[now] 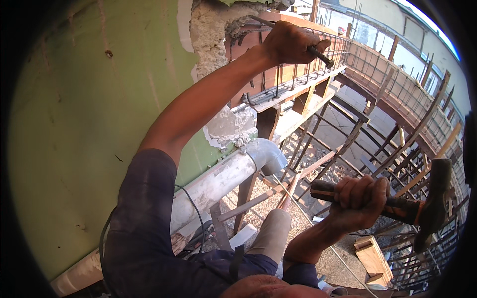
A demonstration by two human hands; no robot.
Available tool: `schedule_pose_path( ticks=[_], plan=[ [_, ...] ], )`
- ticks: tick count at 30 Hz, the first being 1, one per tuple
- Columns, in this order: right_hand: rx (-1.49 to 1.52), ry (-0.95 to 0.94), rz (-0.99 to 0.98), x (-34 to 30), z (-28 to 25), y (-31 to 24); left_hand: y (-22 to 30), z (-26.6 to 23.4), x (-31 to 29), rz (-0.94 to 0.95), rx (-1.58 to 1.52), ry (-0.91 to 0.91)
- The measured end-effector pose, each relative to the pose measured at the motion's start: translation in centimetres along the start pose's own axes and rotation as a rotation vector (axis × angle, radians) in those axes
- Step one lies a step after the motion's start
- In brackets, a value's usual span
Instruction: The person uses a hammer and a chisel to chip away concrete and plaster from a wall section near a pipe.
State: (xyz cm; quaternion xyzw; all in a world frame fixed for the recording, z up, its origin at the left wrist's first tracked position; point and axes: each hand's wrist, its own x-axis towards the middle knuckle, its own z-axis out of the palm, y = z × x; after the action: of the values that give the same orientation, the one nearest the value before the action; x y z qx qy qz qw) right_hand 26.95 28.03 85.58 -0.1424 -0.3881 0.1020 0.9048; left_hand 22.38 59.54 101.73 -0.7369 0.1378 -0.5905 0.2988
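At the top, my left hand (294, 43) is closed around a dark steel chisel (320, 56). The chisel's far end points up-left at the broken concrete (211, 37) in the green wall, and its blunt end sticks out toward the right. Whether its tip touches the concrete is hard to make out. Lower right, my right hand (360, 198) grips a hammer (433, 206) by its dark, worn handle. The hammer head is on the far right, well apart from the chisel.
The green wall (99, 124) fills the left side. Below the broken patch runs a grey pipe (213, 184) with an elbow. Rebar cages (308, 54) lie in wooden formwork on the right. Many timber props stand below, beside a wooden box (371, 260) on gravelly ground.
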Motion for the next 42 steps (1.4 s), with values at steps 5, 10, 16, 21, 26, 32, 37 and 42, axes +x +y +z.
schedule_pose_path(
  ticks=[5,10,16,21,26,32,37,42],
  plan=[
    [-0.073,-0.018,0.008,-0.3,0.0,-0.1,-0.4,0.8,-0.2,-0.051,0.000,-0.004],
    [-0.022,0.044,0.060,-1.2,-0.8,0.3,0.5,0.5,-1.6,-0.079,0.006,0.021],
    [0.004,0.114,0.137,-2.3,-0.7,1.7,1.0,-0.2,-2.9,0.012,0.039,0.017],
    [-0.031,0.045,0.171,-2.6,-0.6,2.8,0.5,-1.6,-3.1,0.025,0.028,0.003],
    [0.072,0.026,0.189,-2.2,0.1,2.9,0.2,-1.6,-3.1,0.061,0.041,-0.022],
    [0.119,-0.155,-0.040,-0.5,-0.3,2.1,-0.2,-1.7,-3.1,0.052,0.012,0.047],
    [0.137,0.012,0.027,0.2,5.1,10.2,-0.6,-1.4,-2.5,0.042,0.045,0.051],
    [-0.325,-0.102,0.485,-2.1,3.2,11.1,-0.3,-1.6,-4.1,0.065,0.049,-0.031]
  ],
)
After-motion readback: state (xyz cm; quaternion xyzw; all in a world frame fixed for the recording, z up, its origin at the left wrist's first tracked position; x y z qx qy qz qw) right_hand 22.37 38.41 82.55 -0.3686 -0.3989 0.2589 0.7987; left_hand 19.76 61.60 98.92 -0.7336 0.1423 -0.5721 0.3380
